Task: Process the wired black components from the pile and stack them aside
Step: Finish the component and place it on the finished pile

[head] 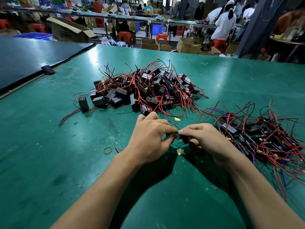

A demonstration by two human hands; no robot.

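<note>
currently the left hand (pixel 151 138) and right hand (pixel 203 139) meet, fingers curled and pinching the thin wires of one component (pixel 179 138), its body mostly hidden. the pile (pixel 145 90) lies at 12 o'clock, the finished stack (pixel 257 138) at 3. pulling too hard could snap a lead, and that stack's stray wires could snag it.

Bare green table (pixel 49 162) left; pile (pixel 145 90) ahead and stack (pixel 264 139) right block passage.
</note>
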